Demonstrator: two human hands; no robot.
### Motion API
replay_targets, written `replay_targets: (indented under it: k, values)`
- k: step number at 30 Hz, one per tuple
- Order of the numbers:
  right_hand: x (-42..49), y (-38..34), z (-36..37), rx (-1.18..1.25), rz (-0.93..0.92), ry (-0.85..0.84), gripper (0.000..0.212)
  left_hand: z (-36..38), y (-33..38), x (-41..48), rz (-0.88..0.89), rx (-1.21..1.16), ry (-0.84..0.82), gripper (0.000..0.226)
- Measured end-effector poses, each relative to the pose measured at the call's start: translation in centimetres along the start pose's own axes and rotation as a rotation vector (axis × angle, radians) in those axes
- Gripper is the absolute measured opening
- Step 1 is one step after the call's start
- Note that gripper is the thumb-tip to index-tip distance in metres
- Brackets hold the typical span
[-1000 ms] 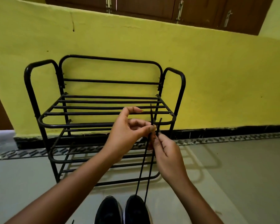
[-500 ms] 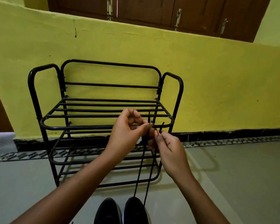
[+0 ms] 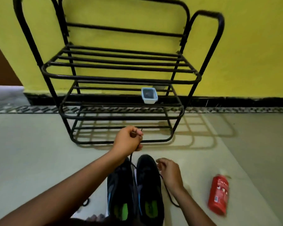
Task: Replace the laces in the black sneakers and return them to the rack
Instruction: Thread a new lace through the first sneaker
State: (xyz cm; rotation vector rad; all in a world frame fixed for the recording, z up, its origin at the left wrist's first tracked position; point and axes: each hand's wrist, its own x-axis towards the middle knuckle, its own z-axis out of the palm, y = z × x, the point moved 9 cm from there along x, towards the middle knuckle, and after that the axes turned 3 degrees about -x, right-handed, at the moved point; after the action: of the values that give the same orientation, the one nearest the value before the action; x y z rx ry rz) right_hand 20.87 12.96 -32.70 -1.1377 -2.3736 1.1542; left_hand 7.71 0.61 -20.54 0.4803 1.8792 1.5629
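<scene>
Two black sneakers (image 3: 147, 185) with green insoles stand side by side on the floor in front of me, toes toward the black metal rack (image 3: 119, 77). My left hand (image 3: 128, 141) hovers above the toes and grips the ends of a black lace (image 3: 131, 158) that runs down to the shoes. My right hand (image 3: 169, 171) sits beside the right sneaker with fingers loosely curled; a loop of black lace (image 3: 170, 198) trails on the floor beside its wrist. Whether its fingers hold that lace is unclear.
A small blue-rimmed plastic tub (image 3: 149, 95) sits on the rack's middle shelf. A red pouch (image 3: 218, 194) lies on the floor to the right of the shoes. Another bit of black lace (image 3: 86, 202) lies left of the shoes. A yellow wall stands behind the rack.
The view has tilted down, showing the sneakers fully. My hands have dropped and separated: the left keeps the lace ends, the right has let go and moved down beside the right shoe.
</scene>
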Motion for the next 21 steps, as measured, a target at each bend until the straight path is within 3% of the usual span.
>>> replay_targets:
  k: [2,5,11,21]
  values:
    - [-0.3,0.9,2.0,-0.186,-0.028,-0.042,0.022,0.1,0.1,0.1,0.017,-0.036,0.015,0.017]
    - [-0.4,1.7,3.4,-0.265,-0.047,-0.050,0.025,0.3,0.3,0.2,0.033,-0.064,0.024,0.016]
    - [0.0,3.1,2.6,-0.121,0.066,0.043,0.006,1.1,0.5,0.0,0.029,-0.075,-0.008,0.015]
    - [-0.2,3.9,3.1,-0.113,0.082,0.002,0.007,0.9,0.9,0.0,0.048,-0.116,-0.004,0.017]
